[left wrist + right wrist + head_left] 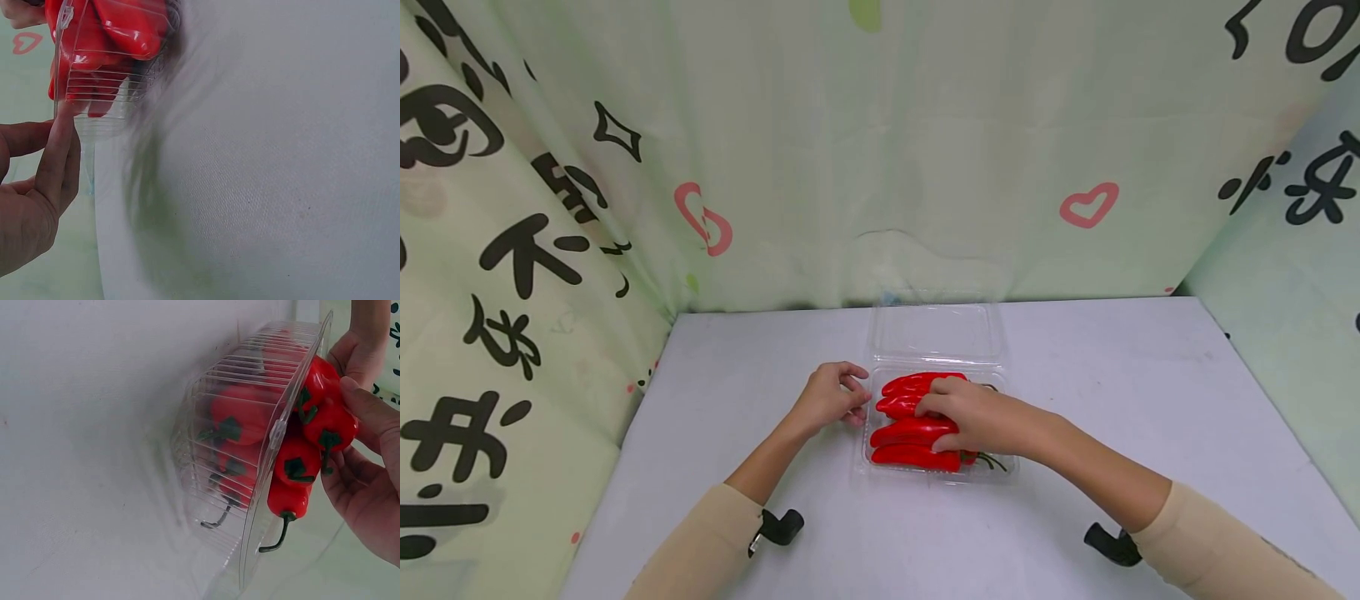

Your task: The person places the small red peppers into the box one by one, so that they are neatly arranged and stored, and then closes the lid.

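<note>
A clear plastic clamshell box (pixel 940 475) lies on the table with its lid (pixel 936 333) folded back. Several glossy red chili peppers (pixel 910 431) with green stems fill it, some heaped above the rim in the right wrist view. My right hand (pixel 981 412) reaches over the heap from the right; its thumb and fingers grip a top red pepper (pixel 331 428). At the box's left edge, the thumb and fingers of my left hand (pixel 835 396) pinch the rim, as the left wrist view (pixel 37 181) shows closer. My right palm hides some of the peppers.
The white table (pixel 737 358) extends on both sides of the box and in front of it. A pale green curtain (pixel 887 150) with hearts and black characters hangs behind the table and at its left. Black wrist mounts (pixel 782 527) are strapped to both sleeves.
</note>
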{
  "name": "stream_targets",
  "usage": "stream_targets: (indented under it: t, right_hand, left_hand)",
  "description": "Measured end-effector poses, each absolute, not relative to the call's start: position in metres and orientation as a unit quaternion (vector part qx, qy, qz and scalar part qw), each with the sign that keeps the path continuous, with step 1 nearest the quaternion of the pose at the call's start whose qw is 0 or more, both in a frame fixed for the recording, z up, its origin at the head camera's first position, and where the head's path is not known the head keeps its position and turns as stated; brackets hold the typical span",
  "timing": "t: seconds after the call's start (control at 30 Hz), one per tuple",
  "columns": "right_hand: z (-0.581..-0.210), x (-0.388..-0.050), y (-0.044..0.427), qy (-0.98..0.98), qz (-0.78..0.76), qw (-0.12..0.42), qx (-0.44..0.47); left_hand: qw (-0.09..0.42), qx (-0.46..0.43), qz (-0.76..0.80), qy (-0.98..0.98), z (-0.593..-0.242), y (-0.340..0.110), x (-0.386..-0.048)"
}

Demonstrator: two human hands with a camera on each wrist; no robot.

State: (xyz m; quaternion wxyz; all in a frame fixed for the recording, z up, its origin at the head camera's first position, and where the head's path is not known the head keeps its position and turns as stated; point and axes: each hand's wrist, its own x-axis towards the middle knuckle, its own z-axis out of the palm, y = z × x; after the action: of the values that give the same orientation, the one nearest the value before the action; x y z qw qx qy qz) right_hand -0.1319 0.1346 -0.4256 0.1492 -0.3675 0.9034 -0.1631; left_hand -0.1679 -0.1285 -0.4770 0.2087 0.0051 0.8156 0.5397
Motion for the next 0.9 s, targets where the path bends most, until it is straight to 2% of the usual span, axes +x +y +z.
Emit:
stream_targets:
  t: [0.9]
  right_hand:
    - [-0.4246,-0.1349,0.1403,0.898,-0.176,0.135,-0.380]
  left_hand:
    - [0.209,0.006,0.547,0.811,-0.4767,-0.1283,-0.1675]
